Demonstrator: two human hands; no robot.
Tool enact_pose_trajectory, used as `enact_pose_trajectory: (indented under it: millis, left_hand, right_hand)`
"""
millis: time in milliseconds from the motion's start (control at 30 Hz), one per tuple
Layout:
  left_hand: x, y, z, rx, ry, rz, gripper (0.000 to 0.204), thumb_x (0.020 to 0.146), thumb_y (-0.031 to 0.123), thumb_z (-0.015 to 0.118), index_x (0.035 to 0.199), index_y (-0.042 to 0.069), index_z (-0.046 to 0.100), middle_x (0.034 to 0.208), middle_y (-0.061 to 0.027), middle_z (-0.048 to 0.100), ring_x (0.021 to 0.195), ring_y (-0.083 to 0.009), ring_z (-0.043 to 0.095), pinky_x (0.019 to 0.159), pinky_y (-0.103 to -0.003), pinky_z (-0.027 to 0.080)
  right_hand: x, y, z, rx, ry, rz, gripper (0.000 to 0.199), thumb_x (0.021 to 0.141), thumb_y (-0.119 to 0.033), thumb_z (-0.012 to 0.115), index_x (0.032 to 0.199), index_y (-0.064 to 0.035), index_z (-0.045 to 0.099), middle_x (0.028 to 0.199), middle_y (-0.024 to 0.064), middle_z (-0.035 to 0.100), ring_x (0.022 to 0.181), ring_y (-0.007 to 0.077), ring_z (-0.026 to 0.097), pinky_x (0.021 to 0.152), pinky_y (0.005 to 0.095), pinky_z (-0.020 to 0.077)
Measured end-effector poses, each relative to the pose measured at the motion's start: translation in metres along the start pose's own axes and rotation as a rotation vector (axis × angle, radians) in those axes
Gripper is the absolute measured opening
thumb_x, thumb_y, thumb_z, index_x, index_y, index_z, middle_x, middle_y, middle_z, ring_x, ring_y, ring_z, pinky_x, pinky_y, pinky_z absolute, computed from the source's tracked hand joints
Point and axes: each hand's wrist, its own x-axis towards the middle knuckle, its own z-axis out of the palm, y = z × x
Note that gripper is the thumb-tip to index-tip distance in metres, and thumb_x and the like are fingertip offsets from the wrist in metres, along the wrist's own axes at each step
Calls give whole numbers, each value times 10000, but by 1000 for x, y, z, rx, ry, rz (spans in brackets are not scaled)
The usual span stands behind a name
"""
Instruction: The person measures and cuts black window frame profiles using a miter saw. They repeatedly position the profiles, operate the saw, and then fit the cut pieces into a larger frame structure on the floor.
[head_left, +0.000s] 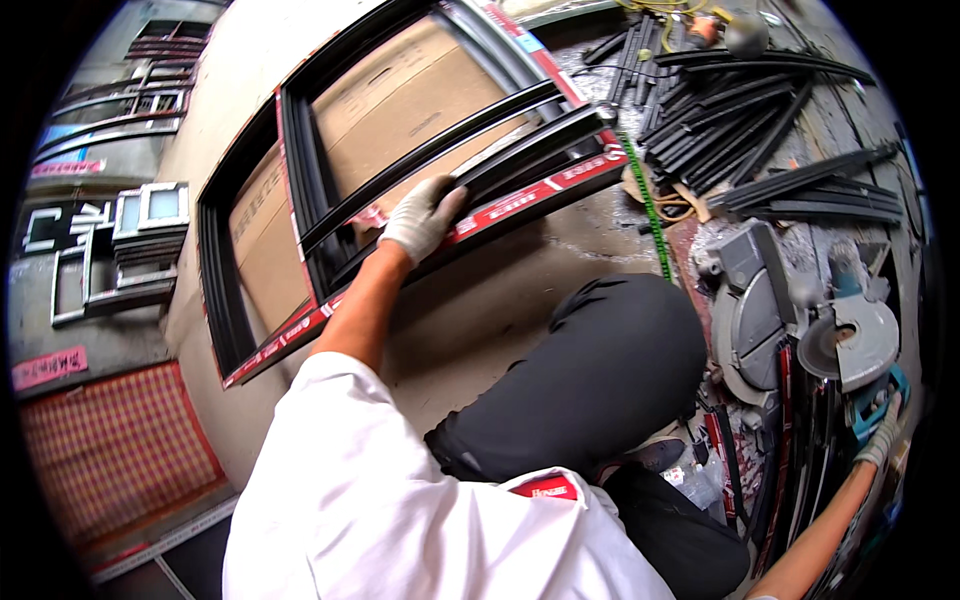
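Note:
My left hand (420, 215), in a white work glove, grips a long black metal profile bar (540, 140) that lies across a large dark window frame (300, 190) resting on a tan work surface. A second black bar (440, 150) lies parallel just above it. My right hand (880, 440), also gloved, reaches out at the far lower right beside a teal power tool (868, 405) and some upright dark strips; whether it holds anything is unclear. My knee in dark trousers (600, 370) rests on the surface between my arms.
A grey chop saw with a round blade guard (790, 320) stands at the right. Several black profile offcuts (740, 110) lie piled at the upper right. A green strap (650, 205) runs down the table edge. Stacked window frames (140, 240) stand far left.

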Motion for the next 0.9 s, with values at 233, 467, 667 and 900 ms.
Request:
enact_pose_trajectory:
  millis: [233,467,667,900]
  left_hand:
    - [-4,61,-20,344,-17,83,422,1053,352,661,1289,5,692,1151,-259,704,1087,-444,680,951,-483,544]
    - [-19,29,-19,303,26,3,459,1074,390,622,1317,7,693,1223,-273,715,1170,-445,682,1025,-463,534]
    - [-18,21,-23,255,-16,-2,458,1085,379,625,1315,-9,700,1204,-260,739,1144,-398,712,1010,-426,542]
    - [-17,8,-21,113,-10,-11,385,1100,347,618,1243,5,722,1099,-210,775,1035,-319,751,937,-397,557]
  right_hand:
    - [2,3,20,69,58,5,536,1048,-499,693,1433,-125,698,1131,25,721,963,117,647,870,282,546]
    - [28,-3,-6,98,-25,-21,488,1064,-447,692,1412,-106,709,1089,18,723,963,115,659,901,275,553]
    - [24,19,2,78,45,-88,556,1044,-499,696,1435,-104,692,1225,46,722,1080,156,668,986,328,544]
    - [16,4,0,110,-73,-8,561,1042,-509,701,1384,-65,714,1202,23,766,959,116,705,800,286,558]
